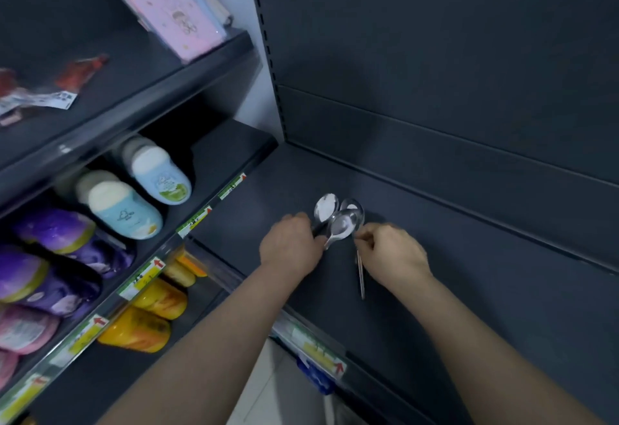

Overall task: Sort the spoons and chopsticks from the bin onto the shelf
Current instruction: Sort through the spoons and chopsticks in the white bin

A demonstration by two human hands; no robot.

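Three shiny metal spoons [340, 218] are bunched together over the dark grey shelf [469, 274], bowls pointing away from me. My left hand [291, 245] grips the handles of two of them from the left. My right hand [392, 252] pinches the third spoon's thin handle [360, 274], which sticks out below the fingers toward me. Neither chopsticks nor the bin are in view.
The shelf's dark back panel [452, 72] rises behind the hands. Left of the slotted upright [268, 56], neighbouring shelves hold blue-and-white bottles [134, 203], purple packs [50, 257], yellow bottles [147, 317] and a pink package [177, 19]. Price tags [318, 347] line the front edge.
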